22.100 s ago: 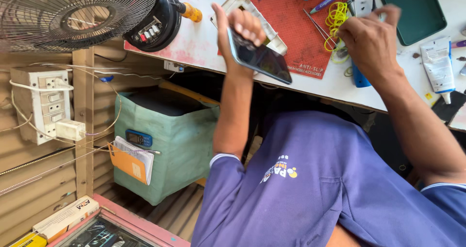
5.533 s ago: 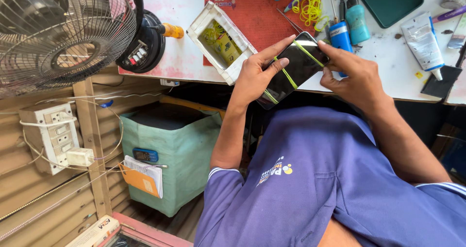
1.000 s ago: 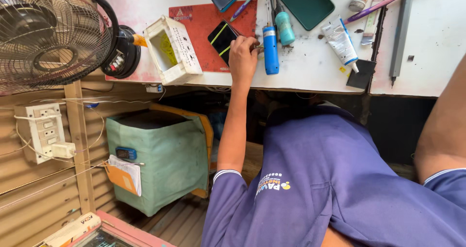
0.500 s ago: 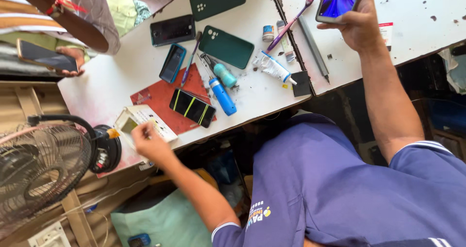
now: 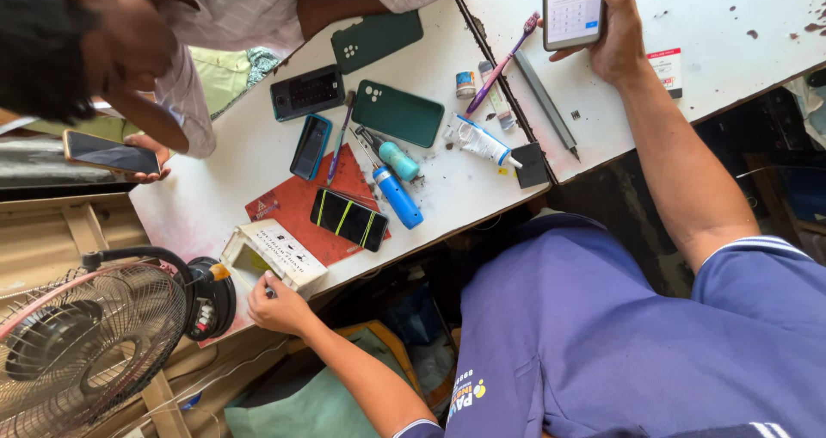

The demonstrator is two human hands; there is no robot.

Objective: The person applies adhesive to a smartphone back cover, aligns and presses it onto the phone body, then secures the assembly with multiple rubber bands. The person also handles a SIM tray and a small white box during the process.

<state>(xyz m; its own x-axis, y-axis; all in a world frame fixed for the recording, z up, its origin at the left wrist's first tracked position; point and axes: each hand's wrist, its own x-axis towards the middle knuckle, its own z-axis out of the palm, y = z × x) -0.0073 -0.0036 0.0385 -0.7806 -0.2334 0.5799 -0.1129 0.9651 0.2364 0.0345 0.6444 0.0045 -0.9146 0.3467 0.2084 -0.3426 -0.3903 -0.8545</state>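
Observation:
My right hand (image 5: pixel 615 29) holds a phone with a lit white screen (image 5: pixel 572 8) over the far white table (image 5: pixel 731 33). My left hand (image 5: pixel 275 305) rests at the near edge of an open white box (image 5: pixel 275 253) on the near table (image 5: pixel 215 188). Its fingers are curled around a small dark bit at the fingertips; whether it is gripped is unclear. Just beyond the box, a black phone with yellow-green stripes (image 5: pixel 348 219) lies on a red mat (image 5: pixel 288 206).
Blue (image 5: pixel 397 197) and teal (image 5: pixel 398 160) cylinders, a green phone case (image 5: pixel 397 113), several phones, a tube (image 5: pixel 477 139) and a toothbrush (image 5: pixel 503 64) lie about. A fan (image 5: pixel 86 343) stands at left. Another person leans in at top left, holding a phone (image 5: pixel 107 154).
My left hand has left the striped phone on the red mat and gone to the white box. My right hand has come into view holding the lit phone.

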